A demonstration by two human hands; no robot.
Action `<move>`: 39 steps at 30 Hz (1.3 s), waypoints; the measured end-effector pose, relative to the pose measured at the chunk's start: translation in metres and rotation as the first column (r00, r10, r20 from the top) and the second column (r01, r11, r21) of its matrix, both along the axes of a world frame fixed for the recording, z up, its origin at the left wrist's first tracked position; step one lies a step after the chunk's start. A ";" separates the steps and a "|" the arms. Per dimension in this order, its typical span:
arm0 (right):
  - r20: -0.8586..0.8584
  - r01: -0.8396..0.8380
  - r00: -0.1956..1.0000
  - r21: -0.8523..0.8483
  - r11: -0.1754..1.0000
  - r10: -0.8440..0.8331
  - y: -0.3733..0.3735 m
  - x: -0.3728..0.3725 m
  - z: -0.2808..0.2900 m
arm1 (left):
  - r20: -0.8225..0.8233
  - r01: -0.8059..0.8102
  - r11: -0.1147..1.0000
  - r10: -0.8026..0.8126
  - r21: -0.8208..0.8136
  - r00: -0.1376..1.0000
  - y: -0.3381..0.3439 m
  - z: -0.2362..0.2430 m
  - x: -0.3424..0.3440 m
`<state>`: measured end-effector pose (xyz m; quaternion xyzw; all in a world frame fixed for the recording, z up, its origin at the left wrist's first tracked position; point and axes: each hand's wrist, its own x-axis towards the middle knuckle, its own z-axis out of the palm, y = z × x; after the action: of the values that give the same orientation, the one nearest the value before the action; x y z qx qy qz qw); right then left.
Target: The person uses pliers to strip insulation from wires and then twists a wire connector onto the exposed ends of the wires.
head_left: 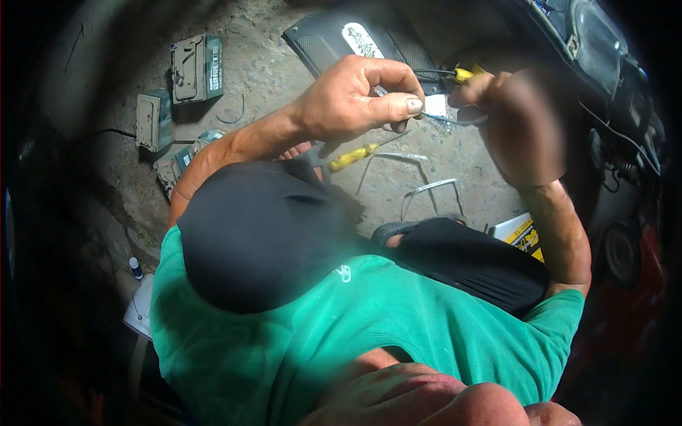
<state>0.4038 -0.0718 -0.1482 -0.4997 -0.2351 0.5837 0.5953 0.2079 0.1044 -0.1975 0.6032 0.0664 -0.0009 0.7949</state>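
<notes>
My left hand (348, 99) is closed, thumb and forefinger pinching a thin grey-blue wire (455, 122). From there the wire runs across to my right hand (524, 131), much of which is smeared. The right hand's fingers are curled at a yellow handle (463, 75) with a thin dark length reaching left from it toward my left hand; its exact kind is unclear. Below my left hand, a yellow-handled screwdriver (353, 157) lies on the ground. Two pale strips, one cable-tie-like strip (435, 186) and another strip (401, 156), lie near it.
Several box-shaped batteries (206, 69) with dirty tops stand at left on the rough ground (249, 42). A black textured panel (320, 50) lies at the far side. Dark vehicle parts (600, 50) and loose cables are at right. A yellow-and-white box (522, 233) sits beside my leg.
</notes>
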 end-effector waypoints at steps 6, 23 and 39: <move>0.939 -0.025 0.344 -0.021 0.999 0.029 -0.009 0.023 -0.012 | -0.098 -0.089 0.996 0.091 0.022 0.991 -0.004 -0.009 0.003; 0.642 -0.135 0.734 -0.183 0.974 0.223 0.010 -0.036 -0.027 | -0.049 -0.159 0.984 0.164 0.082 0.985 0.000 -0.005 -0.001; 0.542 -0.242 0.751 -0.306 0.921 0.377 0.017 -0.046 -0.019 | 0.073 -0.200 0.884 0.187 0.421 0.980 0.000 -0.008 -0.002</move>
<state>0.3580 -0.0549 -0.1677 -0.6715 -0.4234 0.5118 0.3285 0.2054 0.1048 -0.2057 0.7526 0.1127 0.1022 0.6407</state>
